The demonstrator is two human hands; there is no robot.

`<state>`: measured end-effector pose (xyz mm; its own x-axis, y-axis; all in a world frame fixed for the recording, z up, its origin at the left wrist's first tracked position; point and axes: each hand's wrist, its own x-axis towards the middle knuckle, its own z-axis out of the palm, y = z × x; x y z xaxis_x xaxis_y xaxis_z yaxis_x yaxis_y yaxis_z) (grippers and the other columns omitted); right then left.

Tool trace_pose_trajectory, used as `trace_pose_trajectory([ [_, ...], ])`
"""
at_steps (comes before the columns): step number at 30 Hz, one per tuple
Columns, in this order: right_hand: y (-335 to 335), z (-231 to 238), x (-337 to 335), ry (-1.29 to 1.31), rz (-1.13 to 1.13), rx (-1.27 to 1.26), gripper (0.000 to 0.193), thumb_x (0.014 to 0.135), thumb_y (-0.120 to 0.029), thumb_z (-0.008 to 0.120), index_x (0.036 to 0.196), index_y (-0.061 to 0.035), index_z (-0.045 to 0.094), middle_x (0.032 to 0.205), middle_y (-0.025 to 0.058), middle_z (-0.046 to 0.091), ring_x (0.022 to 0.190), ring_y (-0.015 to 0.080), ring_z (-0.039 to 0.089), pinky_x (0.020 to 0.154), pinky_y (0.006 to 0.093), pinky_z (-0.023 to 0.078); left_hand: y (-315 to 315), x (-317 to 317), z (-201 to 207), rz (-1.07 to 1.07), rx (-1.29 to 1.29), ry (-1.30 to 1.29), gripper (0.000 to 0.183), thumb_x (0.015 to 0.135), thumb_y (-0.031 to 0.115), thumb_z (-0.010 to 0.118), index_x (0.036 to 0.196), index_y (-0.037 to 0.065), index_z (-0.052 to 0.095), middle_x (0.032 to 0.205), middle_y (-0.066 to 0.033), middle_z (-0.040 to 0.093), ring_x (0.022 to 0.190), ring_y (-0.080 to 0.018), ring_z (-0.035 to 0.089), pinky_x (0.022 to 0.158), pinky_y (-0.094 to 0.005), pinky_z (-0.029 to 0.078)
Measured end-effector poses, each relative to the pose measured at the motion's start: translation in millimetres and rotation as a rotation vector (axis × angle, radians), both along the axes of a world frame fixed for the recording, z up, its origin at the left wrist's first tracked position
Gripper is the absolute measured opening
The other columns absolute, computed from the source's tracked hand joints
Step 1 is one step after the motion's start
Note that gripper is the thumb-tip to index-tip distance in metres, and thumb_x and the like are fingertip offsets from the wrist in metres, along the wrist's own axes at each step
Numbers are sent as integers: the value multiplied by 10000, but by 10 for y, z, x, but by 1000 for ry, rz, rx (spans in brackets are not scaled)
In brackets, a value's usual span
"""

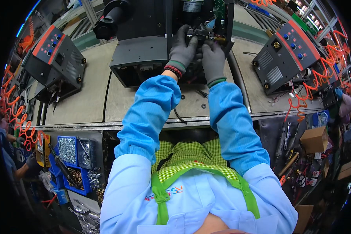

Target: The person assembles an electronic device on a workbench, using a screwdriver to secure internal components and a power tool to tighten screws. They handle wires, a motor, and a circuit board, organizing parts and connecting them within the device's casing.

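Note:
A dark metal machine housing stands open on the bench in front of me. Inside its right bay sits a black mechanism, below a silver motor-like cylinder. My left hand, in a grey glove, reaches in with thumb and fingers bent around the mechanism's left side. Close by on the right, my gloved right hand has its fingers curled at the mechanism's lower right; what its fingertips hold is hidden. A black spool holder sticks out of the housing's left side.
Grey machines with red-edged panels stand at left and right. Orange coiled hoses hang at both sides. Blue bins of screws sit lower left; hand tools and a cardboard box lie lower right. Two washers rest on the bench.

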<state>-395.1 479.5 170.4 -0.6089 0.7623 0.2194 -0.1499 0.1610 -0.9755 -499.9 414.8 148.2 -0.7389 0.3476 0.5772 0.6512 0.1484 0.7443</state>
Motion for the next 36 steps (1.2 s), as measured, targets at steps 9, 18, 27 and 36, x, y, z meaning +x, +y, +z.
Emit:
trace_pose_trajectory([
  [9,277,244,-47,-490,-378,1525,344,875,-168,528,1210,-147,605,1533,16,289,1343,305,364,1021,436,424,23,-28,48,-121,98,-152,467,897,322,613,1292,114,478,1175,-165,600,1096,-296,588,918,-397,466],
  [18,427,213,-281,-638,-306,1438,397,922,-243,519,1310,-175,471,1320,154,471,1078,394,570,811,483,537,78,-88,-17,-136,122,-116,450,900,308,614,1276,98,485,1158,-160,608,1072,-293,597,915,-395,463],
  [27,387,313,-242,-554,-316,1576,309,880,-189,552,1186,-155,568,1373,70,451,1082,365,562,842,456,533,-1,-18,91,-161,70,-188,513,874,318,610,1313,111,444,1235,-220,548,1178,-388,515,990,-441,417],
  [36,388,283,-218,-644,-261,1493,330,925,-225,498,1250,-176,526,1288,154,483,1012,400,605,797,491,539,21,-44,43,-163,68,-174,531,865,330,624,1317,121,438,1250,-219,539,1186,-389,508,992,-444,416],
])
